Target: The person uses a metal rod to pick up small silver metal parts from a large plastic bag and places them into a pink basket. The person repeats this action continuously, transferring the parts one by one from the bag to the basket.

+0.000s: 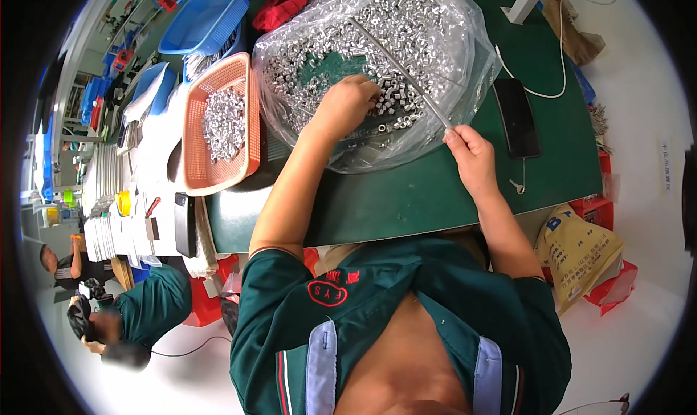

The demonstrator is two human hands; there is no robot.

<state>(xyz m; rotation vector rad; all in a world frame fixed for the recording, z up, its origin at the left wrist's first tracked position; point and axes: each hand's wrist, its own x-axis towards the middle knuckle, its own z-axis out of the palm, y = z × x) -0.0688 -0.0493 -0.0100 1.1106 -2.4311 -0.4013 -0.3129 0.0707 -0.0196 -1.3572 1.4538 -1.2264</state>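
A clear plastic bag (470, 48) lies spread on the green table, covered with many small silvery metal sleeves (417, 23). My left hand (345, 104) is down among them at the bag's near middle. Its fingers are curled and closed, with the tips against the pieces; what they hold, if anything, is hidden. At the right edge of the bag, my right hand (472, 157) grips the near end of a long thin metal rod (406, 77) between thumb and fingers. The rod slants up and left across the pile, its far end over the sleeves.
Left of the bag stands a pink plastic basket (190, 135) part-filled with similar pieces, with a blue basket (210, 23) behind it. A dark phone (517, 117) with a white cable lies at right. A red cloth (287, 2) is at the back. Two other people are at far left.
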